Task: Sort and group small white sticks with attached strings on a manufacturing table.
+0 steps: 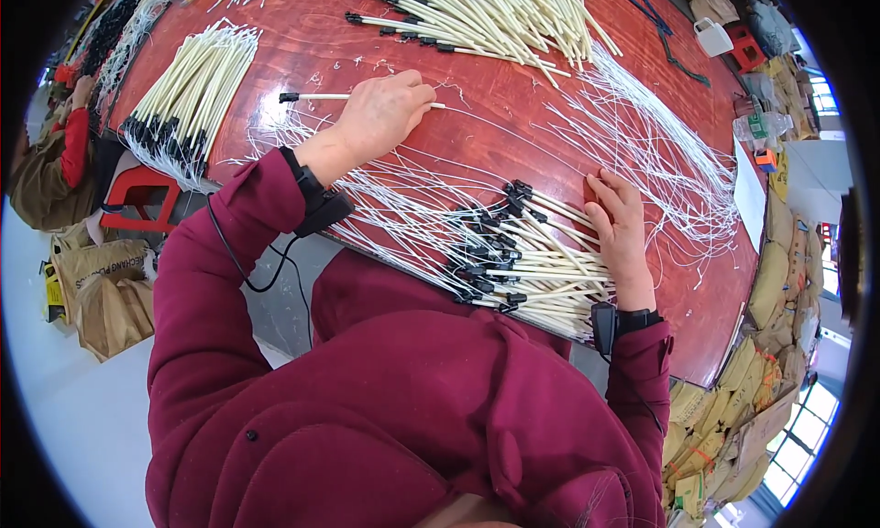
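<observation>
My left hand (385,115) is closed around a single cream-coloured tube with a black end cap (307,96), lying flat on the red-brown table (513,97). My right hand (619,230) rests with fingers spread on a pile of cream tubes with black connectors (522,258) near the table's front edge. Thin white wires (642,152) trail from that pile across the table. Both wrists wear black bands, and my sleeves are dark red.
A neat bundle of finished tubes (188,93) lies at the left edge, a larger heap (486,15) at the back. Another person in red (69,134) sits far left by a red stool (137,193). Sacks (770,280) line the right side.
</observation>
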`<state>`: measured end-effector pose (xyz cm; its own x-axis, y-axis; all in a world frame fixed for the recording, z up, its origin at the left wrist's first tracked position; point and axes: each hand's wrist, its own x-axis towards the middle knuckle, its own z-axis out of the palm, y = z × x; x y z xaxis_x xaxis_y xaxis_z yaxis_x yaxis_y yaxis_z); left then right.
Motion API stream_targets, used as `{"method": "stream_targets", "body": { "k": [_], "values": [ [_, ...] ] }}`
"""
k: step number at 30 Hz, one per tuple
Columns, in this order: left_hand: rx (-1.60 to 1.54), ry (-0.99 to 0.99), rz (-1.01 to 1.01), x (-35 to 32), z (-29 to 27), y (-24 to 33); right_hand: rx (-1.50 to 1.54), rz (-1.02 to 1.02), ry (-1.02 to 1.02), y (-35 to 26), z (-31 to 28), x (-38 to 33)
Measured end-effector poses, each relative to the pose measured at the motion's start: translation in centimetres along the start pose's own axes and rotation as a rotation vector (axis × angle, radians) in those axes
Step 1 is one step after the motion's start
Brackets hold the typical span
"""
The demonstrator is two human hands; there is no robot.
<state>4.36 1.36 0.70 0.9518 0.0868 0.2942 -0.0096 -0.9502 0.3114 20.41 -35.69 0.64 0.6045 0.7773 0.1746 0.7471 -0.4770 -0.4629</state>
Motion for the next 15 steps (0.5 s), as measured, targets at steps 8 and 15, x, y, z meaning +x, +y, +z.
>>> {"method": "stream_targets", "body": {
  "k": [8, 15],
  "values": [
    [0.025, 0.051, 0.325, 3.9, 4.4, 2.9, -0.012, -0.013, -0.050, -0.1, 0.0, 0.6],
    [-0.052, -0.216, 0.500, 8.8, 8.6, 13.4, -0.077, -0.179, -0.121, -2.0, 0.0, 2.3]
  ]
}}
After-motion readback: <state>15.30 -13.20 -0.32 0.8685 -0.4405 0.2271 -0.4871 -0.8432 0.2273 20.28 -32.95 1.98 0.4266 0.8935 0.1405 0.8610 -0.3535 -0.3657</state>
